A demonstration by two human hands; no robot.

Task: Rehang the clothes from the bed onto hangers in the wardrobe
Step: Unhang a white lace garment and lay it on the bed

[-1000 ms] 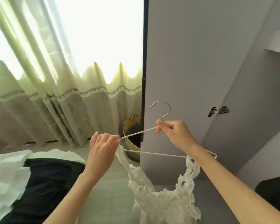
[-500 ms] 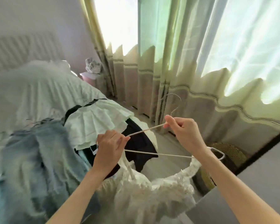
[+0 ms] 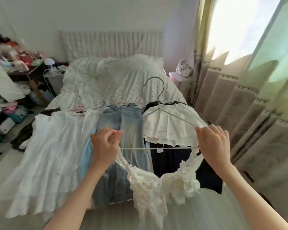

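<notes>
Holding a white wire hanger [image 3: 158,147] with a ruffled white top [image 3: 161,183] on it, above the foot of the bed [image 3: 106,83].

Head view: the left hand [image 3: 105,145] has its fingers [image 3: 114,132] curled tightly, pinching the left end of the hanger together with the top's strap. The right hand [image 3: 214,145] has its fingers curled round the hanger's right shoulder, where the other strap passes over the wire. The hanger's hook points up and away from the person. The top hangs from both straps below the bar, between the two forearms. Beyond the hands, on the bed, lie a white dress [image 3: 45,155] at left, blue jeans [image 3: 123,123] in the middle, and a white pleated skirt [image 3: 170,128] over a dark garment [image 3: 171,160] at right. Curtains [image 3: 239,90] hang at right.
</notes>
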